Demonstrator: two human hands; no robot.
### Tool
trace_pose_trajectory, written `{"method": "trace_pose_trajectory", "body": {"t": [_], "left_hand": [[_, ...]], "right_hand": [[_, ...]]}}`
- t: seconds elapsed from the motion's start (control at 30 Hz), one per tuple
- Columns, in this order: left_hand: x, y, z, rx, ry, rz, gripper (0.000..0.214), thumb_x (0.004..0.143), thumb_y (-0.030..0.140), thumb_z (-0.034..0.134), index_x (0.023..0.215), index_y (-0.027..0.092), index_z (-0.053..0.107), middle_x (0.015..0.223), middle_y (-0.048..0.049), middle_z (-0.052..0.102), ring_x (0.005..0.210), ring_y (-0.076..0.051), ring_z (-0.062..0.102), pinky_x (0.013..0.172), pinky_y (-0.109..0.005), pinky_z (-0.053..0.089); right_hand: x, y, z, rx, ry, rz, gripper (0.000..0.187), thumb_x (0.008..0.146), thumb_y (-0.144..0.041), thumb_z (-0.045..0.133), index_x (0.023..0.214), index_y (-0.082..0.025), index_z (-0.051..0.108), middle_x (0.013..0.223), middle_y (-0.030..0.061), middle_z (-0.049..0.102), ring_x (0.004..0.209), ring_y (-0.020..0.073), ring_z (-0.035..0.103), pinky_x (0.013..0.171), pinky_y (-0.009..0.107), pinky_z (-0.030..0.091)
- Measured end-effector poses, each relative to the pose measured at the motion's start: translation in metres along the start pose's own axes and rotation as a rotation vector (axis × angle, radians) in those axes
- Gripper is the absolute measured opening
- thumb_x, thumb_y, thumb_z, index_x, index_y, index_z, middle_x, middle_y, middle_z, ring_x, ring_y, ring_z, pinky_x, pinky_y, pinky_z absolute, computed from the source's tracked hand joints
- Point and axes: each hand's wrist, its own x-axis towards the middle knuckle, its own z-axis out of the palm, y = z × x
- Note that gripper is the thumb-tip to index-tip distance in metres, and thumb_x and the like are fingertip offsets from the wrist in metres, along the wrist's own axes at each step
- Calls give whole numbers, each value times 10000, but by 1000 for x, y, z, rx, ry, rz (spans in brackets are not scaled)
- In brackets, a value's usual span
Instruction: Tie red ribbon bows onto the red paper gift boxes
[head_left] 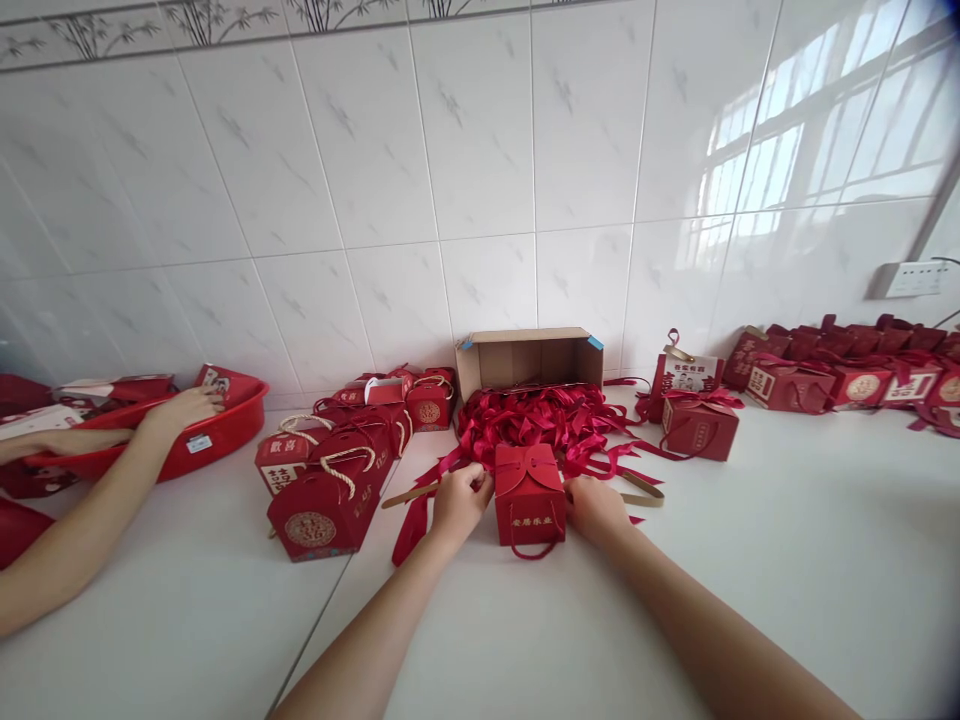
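Observation:
A small red gift box [529, 505] with gold lettering and a red cord handle stands upright between my hands. A dark red ribbon lies across its folded top. At the box's left side, my left hand [461, 508] is closed with thumb and fingers pinched together. My right hand [598, 508] is closed against the right side, its fingertips partly hidden. What either hand pinches is not clear. A gold-brown strip [409, 495] juts out left of my left hand; a looped gold-brown strip [643, 490] shows beyond my right hand.
Behind the box, a heap of red ribbons [536, 425] spills from a cardboard box [525, 338]. Gift boxes with rope handles [322, 515] stand left; several more red boxes [795, 385] line the right. Far left, another person's arms [112, 510] reach into a red basin [255, 412].

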Motion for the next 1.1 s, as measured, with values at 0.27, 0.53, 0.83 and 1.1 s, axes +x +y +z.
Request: {"method": "trace_pose_trajectory", "body": {"t": [0.27,0.53,0.83,1.1], "left_hand": [[2,-5,3,106,-144,-38,243,773,245,471,544,180,423,528,30,434,533,-107,403,517,-234,242],[-1,-6,7,300,-322,-109,89,662,223,583,686,210,667,684,-78,666,684,-242,613,552,-276,313],[-3,-3,6,316,-312,-127,116,665,219,564,687,221,678,671,-63,665,644,-233,605,515,-268,284],[-1,0,4,197,-67,-39,279,818,269,439,550,189,432,523,21,449,519,-117,394,506,-239,235]], "right_hand": [[-2,1,0,136,121,6,186,769,-206,494,601,-192,572,674,31,633,574,138,516,480,240,250],[-2,-1,-4,303,342,-18,343,864,-347,372,556,-197,360,524,-19,444,519,108,337,496,230,252],[0,1,-5,301,246,20,301,820,-303,412,540,-197,385,519,-25,464,509,109,365,460,225,219],[0,2,-2,116,73,29,187,778,-213,494,628,-190,603,726,58,656,630,165,568,504,243,272]]}}
